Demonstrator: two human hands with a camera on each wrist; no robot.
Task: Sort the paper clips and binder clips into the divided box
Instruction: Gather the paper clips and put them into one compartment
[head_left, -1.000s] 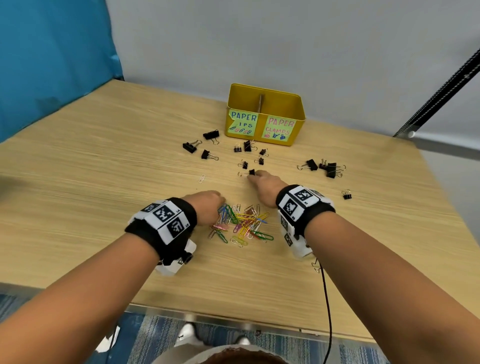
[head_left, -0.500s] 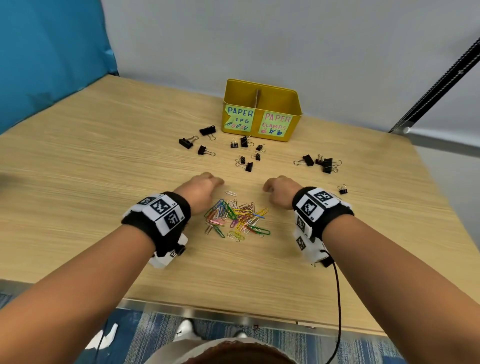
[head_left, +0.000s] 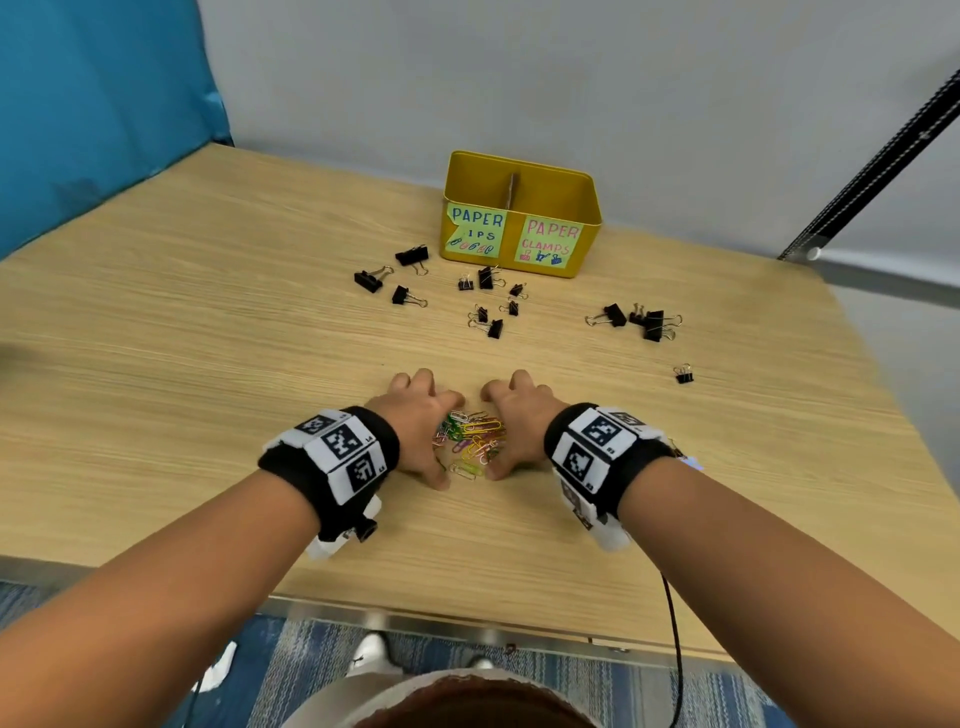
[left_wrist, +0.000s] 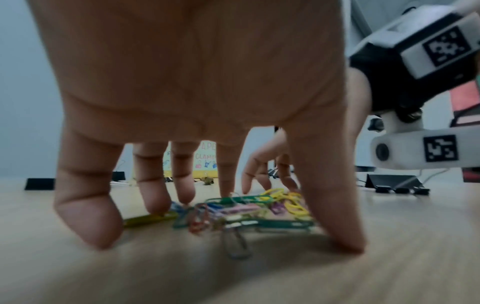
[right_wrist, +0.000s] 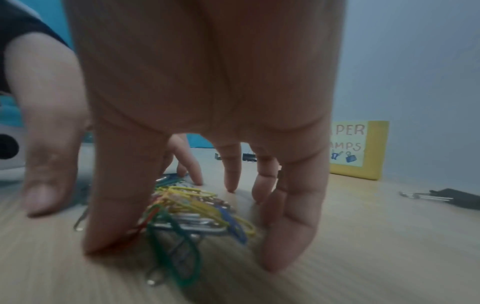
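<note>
A heap of coloured paper clips (head_left: 470, 439) lies on the wooden table near its front. My left hand (head_left: 423, 426) and right hand (head_left: 519, 426) stand on either side of it, spread fingers pointing down, tips on the table and hemming the heap in. In the left wrist view the fingers (left_wrist: 345, 236) ring the paper clips (left_wrist: 246, 211). The right wrist view shows the same, with a finger (right_wrist: 114, 226) pressing against the clips (right_wrist: 187, 207). Black binder clips (head_left: 488, 278) lie scattered farther back. The yellow divided box (head_left: 511, 249) carries labels "PAPER CLIPS" left, "PAPER CLAMPS" right.
More binder clips lie left of the box (head_left: 410, 254), at the right (head_left: 652, 325), and one alone (head_left: 684, 374). A blue panel (head_left: 104, 104) stands at the left and a grey wall behind. A black cable (head_left: 675, 623) hangs off the front edge.
My right hand came back from the binder clips to the heap. Both hands have closed in from the sides, and the paper clips are bunched tighter between them.
</note>
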